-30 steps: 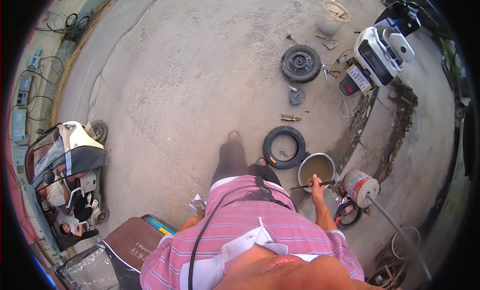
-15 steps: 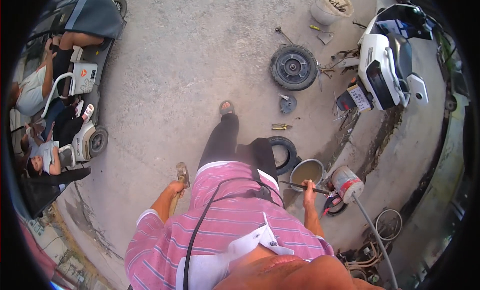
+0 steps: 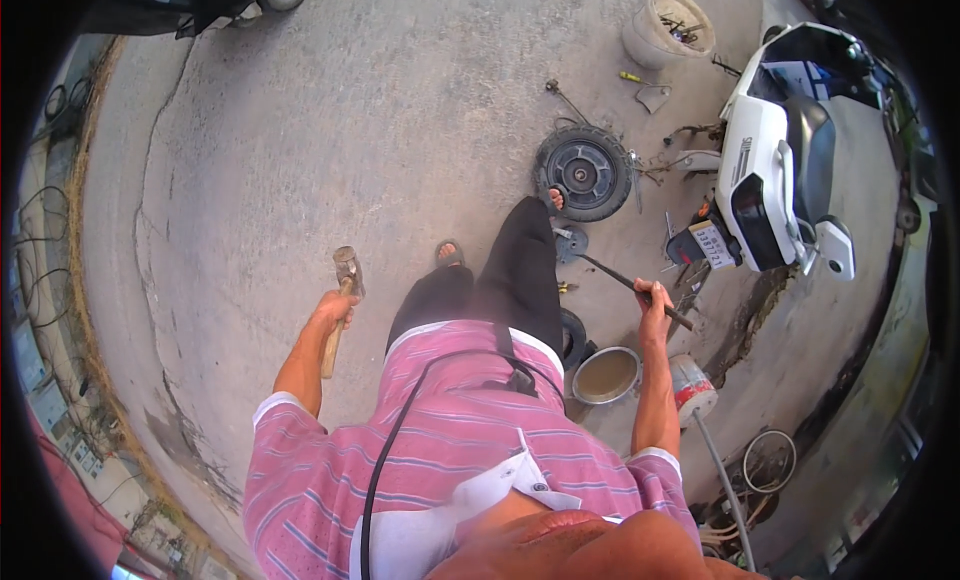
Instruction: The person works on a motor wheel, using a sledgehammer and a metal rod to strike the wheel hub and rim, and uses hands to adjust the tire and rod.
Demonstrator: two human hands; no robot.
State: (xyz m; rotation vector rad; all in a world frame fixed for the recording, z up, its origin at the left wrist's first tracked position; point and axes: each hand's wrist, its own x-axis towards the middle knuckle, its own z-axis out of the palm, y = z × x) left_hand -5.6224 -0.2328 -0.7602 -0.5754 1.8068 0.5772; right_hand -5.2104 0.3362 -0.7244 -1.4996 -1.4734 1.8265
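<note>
Left hand [image 3: 338, 309] grips a hammer [image 3: 348, 270] sensibly by its wooden handle [image 3: 331, 353], the probably heavy head [image 3: 345, 257] just beyond; right hand [image 3: 653, 305] clasps a dark, likely stiff bar [image 3: 614, 274], which extends either side.

Left hand [image 3: 337, 309] wraps hammer [image 3: 347, 262] handle; hammer's head just beyond the fingers. Right hand [image 3: 655, 307] grips dark bar [image 3: 618, 276], longer end left of fingers. Wheel [image 3: 583, 175] farther up-left of those fingers; basin [image 3: 610, 350] below-left.
</note>
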